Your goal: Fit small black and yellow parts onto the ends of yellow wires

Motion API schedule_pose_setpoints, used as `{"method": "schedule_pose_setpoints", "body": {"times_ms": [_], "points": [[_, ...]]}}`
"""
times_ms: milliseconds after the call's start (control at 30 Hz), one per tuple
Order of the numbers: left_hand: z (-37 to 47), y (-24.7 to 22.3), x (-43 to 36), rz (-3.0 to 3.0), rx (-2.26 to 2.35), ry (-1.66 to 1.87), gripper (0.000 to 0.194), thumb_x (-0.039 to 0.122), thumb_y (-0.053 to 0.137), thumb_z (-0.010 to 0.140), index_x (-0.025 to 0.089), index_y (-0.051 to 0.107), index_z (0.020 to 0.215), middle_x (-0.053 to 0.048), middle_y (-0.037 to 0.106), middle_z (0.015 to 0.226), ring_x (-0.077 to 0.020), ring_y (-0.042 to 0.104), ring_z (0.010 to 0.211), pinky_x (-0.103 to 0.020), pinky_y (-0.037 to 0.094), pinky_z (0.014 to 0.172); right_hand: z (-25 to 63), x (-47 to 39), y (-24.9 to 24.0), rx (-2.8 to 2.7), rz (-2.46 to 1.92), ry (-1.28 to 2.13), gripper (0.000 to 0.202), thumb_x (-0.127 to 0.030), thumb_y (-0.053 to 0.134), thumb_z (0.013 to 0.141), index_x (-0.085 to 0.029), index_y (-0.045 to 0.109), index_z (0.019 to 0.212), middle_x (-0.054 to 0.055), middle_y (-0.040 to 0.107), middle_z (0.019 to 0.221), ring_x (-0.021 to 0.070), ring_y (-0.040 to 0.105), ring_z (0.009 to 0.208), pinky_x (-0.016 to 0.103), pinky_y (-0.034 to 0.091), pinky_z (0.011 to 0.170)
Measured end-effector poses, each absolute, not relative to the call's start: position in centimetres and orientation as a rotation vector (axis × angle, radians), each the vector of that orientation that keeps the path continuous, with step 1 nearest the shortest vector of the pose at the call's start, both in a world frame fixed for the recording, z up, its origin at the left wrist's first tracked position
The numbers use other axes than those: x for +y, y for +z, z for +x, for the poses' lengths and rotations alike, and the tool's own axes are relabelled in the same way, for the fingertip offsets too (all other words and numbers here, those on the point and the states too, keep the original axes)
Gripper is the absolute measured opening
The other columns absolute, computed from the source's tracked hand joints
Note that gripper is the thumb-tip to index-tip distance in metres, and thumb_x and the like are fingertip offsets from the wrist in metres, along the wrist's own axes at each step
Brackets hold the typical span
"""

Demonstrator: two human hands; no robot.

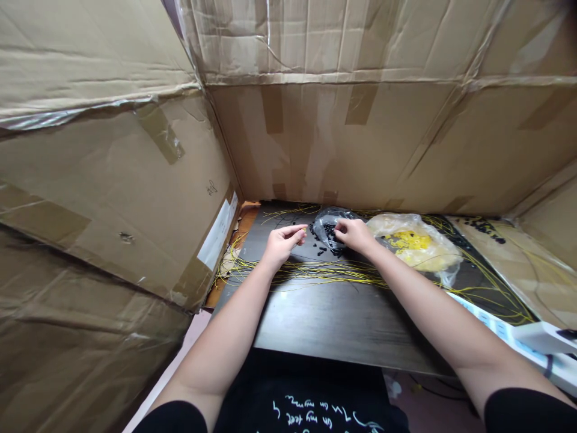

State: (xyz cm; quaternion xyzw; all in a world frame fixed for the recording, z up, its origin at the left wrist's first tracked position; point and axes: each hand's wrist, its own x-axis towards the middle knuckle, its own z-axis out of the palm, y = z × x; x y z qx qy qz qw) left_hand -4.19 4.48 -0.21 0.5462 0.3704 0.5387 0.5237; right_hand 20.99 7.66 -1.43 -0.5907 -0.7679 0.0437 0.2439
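My left hand (pixel 287 240) is closed in a pinch above the table, and a bit of yellow shows at its fingertips. Whether a wire runs from that small yellow piece (pixel 305 228) is too fine to tell. At the clear plastic bag (pixel 325 216) of small black parts (pixel 330 231), my right hand (pixel 354 233) has its fingers drawn together over the contents. What those fingers hold, if anything, is hidden. Loose black parts lie around the bag's near side. Thin yellow wires (pixel 324 273) stretch across the table just in front of both hands.
Right of my right hand sits a second plastic bag (pixel 444 255) with small yellow pieces (pixel 408 240). More black parts (pixel 484 228) lie on cardboard at the far right. A white power strip (pixel 487 322) stands at the right edge. Cardboard walls (pixel 324 138) enclose the dark table (pixel 324 325).
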Motion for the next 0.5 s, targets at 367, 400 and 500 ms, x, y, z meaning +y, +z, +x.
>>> {"method": "schedule_pose_setpoints", "body": {"times_ms": [367, 400, 500], "points": [[-3.7, 0.1, 3.8, 1.330, 0.832, 1.204, 0.042, 0.041, 0.084, 0.065, 0.012, 0.075, 0.095, -0.008, 0.074, 0.076, -0.0133, 0.064, 0.062, -0.029, 0.054, 0.066, 20.4, 5.5, -0.7, -1.691, -1.429, 0.587, 0.035, -0.033, 0.058, 0.080, -0.017, 0.069, 0.110, 0.004, 0.070, 0.084, 0.0135, 0.057, 0.064, 0.028, 0.045, 0.065], [-3.6, 0.2, 3.7, 1.329, 0.825, 1.198, 0.042, 0.040, 0.085, 0.065, 0.012, 0.075, 0.093, -0.008, 0.074, 0.076, -0.0136, 0.065, 0.062, -0.029, 0.054, 0.066, 20.3, 5.1, -0.3, -1.620, -1.384, 0.734, 0.037, -0.037, 0.059, 0.080, -0.016, 0.070, 0.109, 0.005, 0.070, 0.085, 0.0130, 0.056, 0.062, 0.028, 0.045, 0.064], [-3.3, 0.1, 3.5, 1.339, 0.814, 1.180, 0.040, 0.039, 0.085, 0.065, 0.011, 0.072, 0.091, -0.008, 0.074, 0.075, -0.0144, 0.067, 0.063, -0.029, 0.054, 0.067, 19.5, 3.3, 0.5, -1.431, -1.239, 1.027, 0.044, -0.046, 0.066, 0.076, -0.014, 0.069, 0.106, 0.006, 0.071, 0.088, 0.0116, 0.055, 0.061, 0.027, 0.047, 0.061]]}}
